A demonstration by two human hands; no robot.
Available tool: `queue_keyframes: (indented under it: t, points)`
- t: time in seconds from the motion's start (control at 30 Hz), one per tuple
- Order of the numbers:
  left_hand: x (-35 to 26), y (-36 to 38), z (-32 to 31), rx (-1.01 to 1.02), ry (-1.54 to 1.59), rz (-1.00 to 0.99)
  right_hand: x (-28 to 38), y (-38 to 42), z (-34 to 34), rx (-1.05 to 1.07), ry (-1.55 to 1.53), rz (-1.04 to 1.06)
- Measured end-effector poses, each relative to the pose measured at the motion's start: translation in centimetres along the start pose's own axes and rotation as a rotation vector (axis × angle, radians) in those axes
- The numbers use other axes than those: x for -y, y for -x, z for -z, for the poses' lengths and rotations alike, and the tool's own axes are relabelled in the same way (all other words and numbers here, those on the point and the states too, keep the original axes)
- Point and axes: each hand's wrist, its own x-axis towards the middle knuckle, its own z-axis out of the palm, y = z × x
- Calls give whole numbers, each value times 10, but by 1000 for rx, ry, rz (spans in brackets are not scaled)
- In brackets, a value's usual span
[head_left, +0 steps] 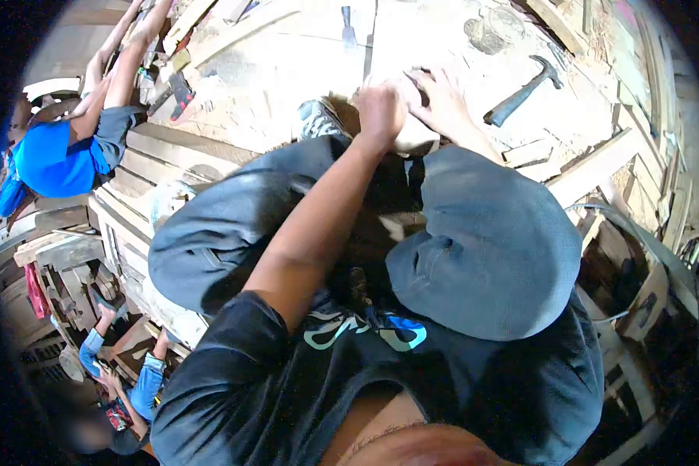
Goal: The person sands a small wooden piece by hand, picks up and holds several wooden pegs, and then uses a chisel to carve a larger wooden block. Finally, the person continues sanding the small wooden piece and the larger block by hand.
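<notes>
The left hand (380,113) is clenched into a fist, knuckles up, pressed down on the near end of a pale wooden block (413,133) that lies between the person's raised knees. What the fist grips is hidden inside it; it may be a small tool handle, but the view does not settle that. The right hand (443,101) lies just beside the left, fingers spread flat over the far top of the same block, holding it down rather than wrapping around it.

Beyond the hands stretches a sawdust-covered workbench (287,70). To the right of the right hand, near but apart from it, a hammer (524,92) lies on the boards with its head pointing away. Straight ahead of the hands, further off, a chisel (349,27) rests on the bench top. To the left of the left hand, close by, the person's grey shoe (317,120) is planted on the bench edge. Loose wooden planks (598,163) are stacked to the right of the right hand.

Well off to the left of the left hand, another person in a blue shirt (54,159) leans over the bench with both arms stretched forward. Lower on that side, far from both hands, a third person in blue sleeves (144,384) sits on the floor.
</notes>
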Motion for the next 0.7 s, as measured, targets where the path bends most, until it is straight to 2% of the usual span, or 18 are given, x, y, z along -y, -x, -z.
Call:
queue_keyframes:
  t: [0.07,0.1,0.2,0.23,0.37,0.47,0.6,0.63,0.7]
  points:
    - [-1,4,5,-24,-7,-35,0,0,2,-13,40,20]
    - [0,14,4,-144,-48,-84,6,1,6,-20,43,-9]
    - [-4,16,6,-230,82,-66,5,-3,4,-25,41,8]
    - [-1,7,4,-152,-1,-103,4,-3,5,2,57,5]
    - [-3,-8,5,-99,50,-97,1,-2,1,-32,-7,28]
    - [-6,13,6,-169,-18,-33,6,-2,7,6,53,-5]
    - [8,10,-4,-278,181,-158,-4,-2,-2,-41,24,39]
    - [5,-1,-3,-123,-16,-53,3,-4,3,25,36,-29]
    - [1,-8,-1,-255,18,-138,2,-5,0,-9,10,-4]
